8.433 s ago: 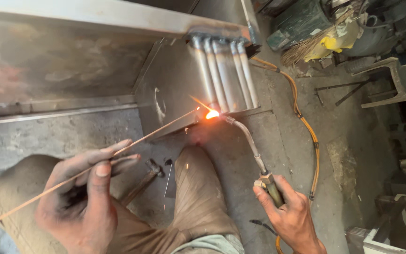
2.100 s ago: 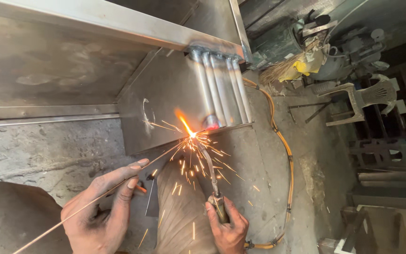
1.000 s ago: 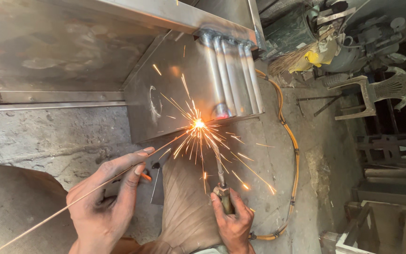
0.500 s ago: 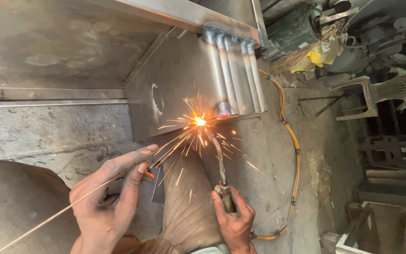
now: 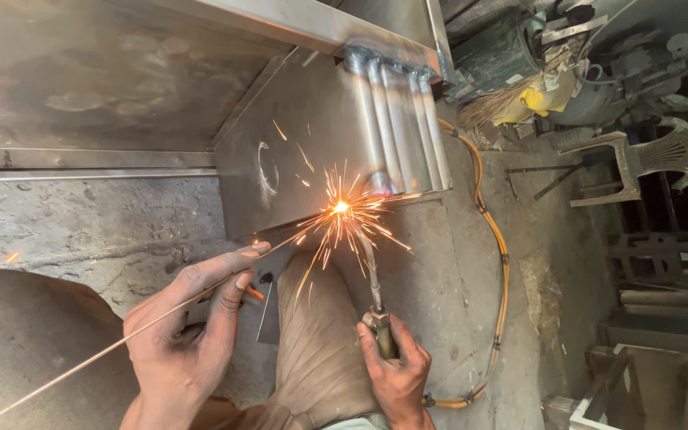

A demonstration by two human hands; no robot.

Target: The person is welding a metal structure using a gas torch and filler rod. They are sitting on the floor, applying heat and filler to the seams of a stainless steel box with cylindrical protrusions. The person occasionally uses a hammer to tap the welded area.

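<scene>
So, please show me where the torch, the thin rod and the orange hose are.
torch (image 5: 377, 299): head view, on its neck.
thin rod (image 5: 105, 351): head view, mid-length.
orange hose (image 5: 505, 275): head view, on the floor stretch.

Rough concrete floor (image 5: 455, 271) under metal sheet (image 5: 304, 151), orange hose (image 5: 503, 271).

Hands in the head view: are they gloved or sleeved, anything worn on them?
Both are bare. The left hand and right hand wear no gloves, rings or watch that show, and no sleeve reaches either wrist. Both look smudged with workshop grime. Only the hands and wrists are in frame; the forearms are cut off.
</scene>
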